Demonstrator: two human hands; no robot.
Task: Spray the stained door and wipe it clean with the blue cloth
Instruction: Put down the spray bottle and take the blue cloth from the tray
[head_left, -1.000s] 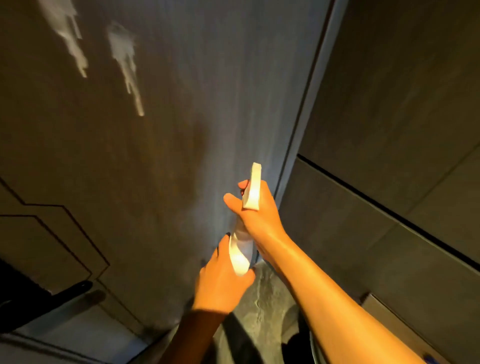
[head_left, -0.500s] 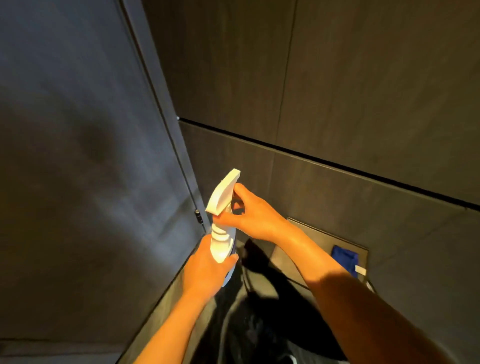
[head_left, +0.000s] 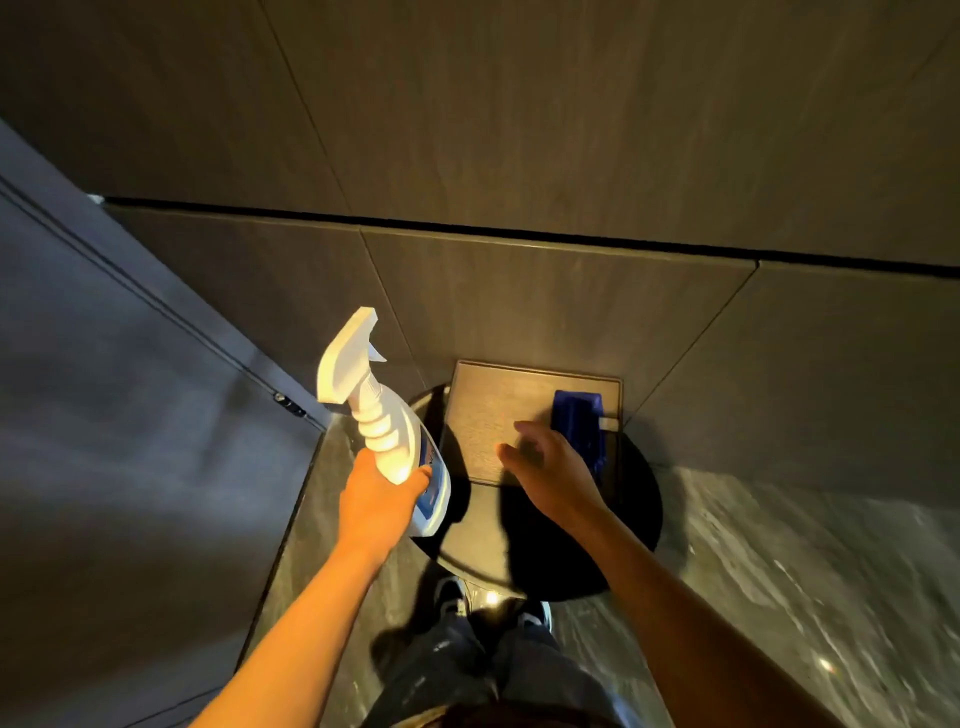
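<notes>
**Holding the bottle, right hand open over the tray**

Gripping the white spray bottle (head_left: 387, 431) by its lower neck, the left hand (head_left: 376, 501) is keeping it tilted, with the nozzle pointing up and away toward the wall (head_left: 519, 130). The left fingers (head_left: 422, 475) are wrapping around the bottle where the ribbed neck meets the blue-labelled body, clamped on it.

The right hand (head_left: 548, 467) is hanging over a square tray (head_left: 488, 410) with its fingers spread apart and slightly curled, holding nothing. Whether it is touching the tray cannot be told from the head view. The blue cloth (head_left: 577, 421) is lying along the tray's right edge, folded into a long strip, just beside the right hand's knuckles and partly hidden behind them. A small white tag is showing at the cloth's right side.

The tray is sitting on a round black stand (head_left: 634, 525) pushed against the tiled wall, at the stand's far edge. The bottle is hanging over the stand's left edge.

The door (head_left: 130, 415) is showing as a grey panel filling the left side, with a hinge (head_left: 291, 405) near the bottle's trigger head; no stain is showing on the part in view. Below, the person's jeans (head_left: 467, 665) and shoes are standing on a glossy marbled floor (head_left: 779, 597), just in front of the stand.
</notes>
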